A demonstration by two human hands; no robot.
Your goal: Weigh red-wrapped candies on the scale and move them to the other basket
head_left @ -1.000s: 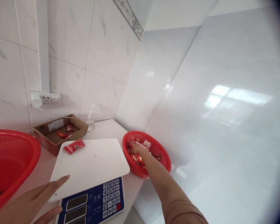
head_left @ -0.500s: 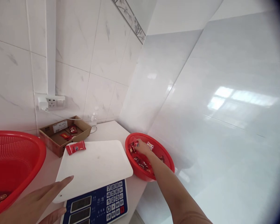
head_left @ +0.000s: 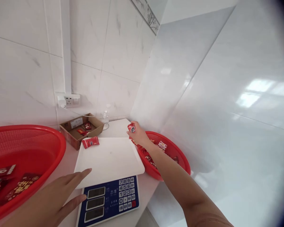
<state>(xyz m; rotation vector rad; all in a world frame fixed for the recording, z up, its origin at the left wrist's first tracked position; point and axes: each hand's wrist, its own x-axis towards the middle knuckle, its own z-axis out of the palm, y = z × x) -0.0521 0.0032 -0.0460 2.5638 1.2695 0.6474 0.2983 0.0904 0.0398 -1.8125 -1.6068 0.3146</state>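
My right hand (head_left: 139,135) is closed on a red candy packet (head_left: 132,128) with a dark character on a white patch. It is raised over the near-left rim of the smaller red basket (head_left: 180,151), where several wrapped candies lie. My left hand (head_left: 63,192) is stretched out with fingers apart at the left edge of the scale, thumb near its display panel; it holds nothing. The scale's white tray (head_left: 111,160) bears one red packet (head_left: 91,142) at its far left corner. Below the tray sits the blue keypad panel (head_left: 113,197).
A large red basket (head_left: 59,148) with several packets stands at the left. Behind the scale are a cardboard box (head_left: 73,137) with a few red packets and a clear plastic bottle (head_left: 105,115). A socket (head_left: 72,100) with a plugged-in cord is on the tiled wall.
My right hand has risen out of the smaller basket, bringing up a red candy packet. The view has shifted left, showing more of the large basket. My left hand stays beside the scale.
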